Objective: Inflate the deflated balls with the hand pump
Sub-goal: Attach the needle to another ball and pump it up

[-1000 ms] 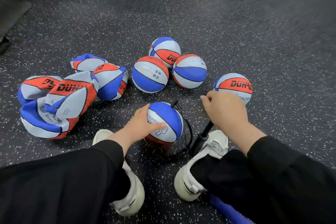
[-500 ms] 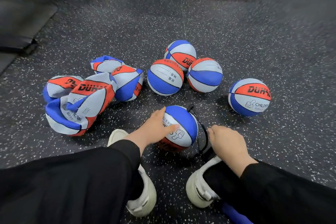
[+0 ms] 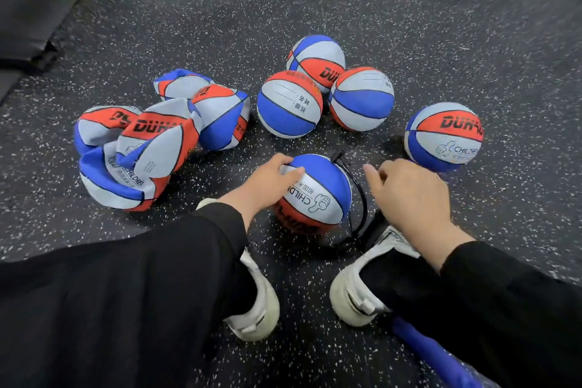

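Observation:
A red, white and blue ball (image 3: 324, 186) sits on the floor between my feet. My left hand (image 3: 267, 183) holds it from the left, fingers curled over its top. A black hose (image 3: 362, 195) runs from the ball's top down to the dark hand pump (image 3: 373, 225), which stands by my right shoe. My right hand (image 3: 412, 198) grips the pump's handle from above, hiding it. Several deflated balls (image 3: 151, 148) lie crumpled in a pile to the left.
Several round balls lie beyond: a cluster of three (image 3: 289, 104) and a single ball (image 3: 444, 135) at the right. My white shoes (image 3: 255, 309) (image 3: 356, 290) flank the pump. A blue object (image 3: 434, 356) lies at the lower right. A dark mat (image 3: 31, 9) is at the upper left.
My right hand pushed the pump handle down, then rose part of the way back up. My left hand stayed on the ball. The view shifted.

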`<action>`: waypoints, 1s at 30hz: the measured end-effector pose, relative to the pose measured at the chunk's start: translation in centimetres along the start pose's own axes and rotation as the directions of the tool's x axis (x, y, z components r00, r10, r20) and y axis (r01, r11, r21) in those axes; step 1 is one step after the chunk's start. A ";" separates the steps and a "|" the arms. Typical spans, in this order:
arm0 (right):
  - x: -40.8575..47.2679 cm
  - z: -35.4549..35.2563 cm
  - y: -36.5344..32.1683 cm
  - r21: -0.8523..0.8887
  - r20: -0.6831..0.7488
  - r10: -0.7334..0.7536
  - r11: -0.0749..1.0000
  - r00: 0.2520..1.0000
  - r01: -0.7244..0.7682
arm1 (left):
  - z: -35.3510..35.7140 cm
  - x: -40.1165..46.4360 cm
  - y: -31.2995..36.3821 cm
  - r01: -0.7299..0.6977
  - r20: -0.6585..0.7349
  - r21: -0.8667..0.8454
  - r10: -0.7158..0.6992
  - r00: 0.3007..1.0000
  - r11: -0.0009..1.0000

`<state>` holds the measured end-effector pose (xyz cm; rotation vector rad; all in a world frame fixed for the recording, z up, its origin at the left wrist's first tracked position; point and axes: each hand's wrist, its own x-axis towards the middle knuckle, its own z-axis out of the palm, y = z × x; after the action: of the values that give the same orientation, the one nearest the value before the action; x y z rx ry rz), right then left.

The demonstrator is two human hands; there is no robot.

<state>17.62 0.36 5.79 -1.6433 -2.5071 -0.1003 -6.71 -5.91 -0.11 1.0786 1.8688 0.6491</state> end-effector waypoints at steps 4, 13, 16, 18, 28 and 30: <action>-3.2 4.1 -0.4 -0.035 0.146 -0.039 0.998 0.989 0.045 | -0.6 0.3 0.4 0.024 -0.009 -0.110 -0.025 1.000 0.994; -2.0 2.8 1.1 0.094 0.266 -0.051 0.995 0.963 0.026 | 0.4 -0.2 -0.9 0.042 0.144 -0.012 -0.040 0.989 0.999; 0.4 -0.5 1.0 0.076 0.142 -0.120 0.991 0.983 0.110 | 1.3 -0.1 -1.2 0.083 0.260 0.018 -0.085 0.962 0.996; 2.4 -3.1 1.1 0.088 0.089 -0.123 0.989 0.988 0.115 | 1.5 0.1 -1.3 0.091 0.258 0.006 -0.089 0.962 0.996; -1.3 1.5 0.4 0.016 0.015 0.040 0.999 0.999 -0.040 | 1.2 -0.5 0.0 -0.117 0.129 -0.004 0.116 0.985 0.993; -2.8 3.0 0.2 -0.017 0.111 -0.034 0.999 0.993 0.036 | 1.4 -0.2 -0.1 -0.091 0.119 0.026 0.087 0.989 0.996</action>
<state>18.67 -1.71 2.41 -1.6562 -2.6239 -0.0374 -5.44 -6.16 -0.83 1.2001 1.7431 0.5959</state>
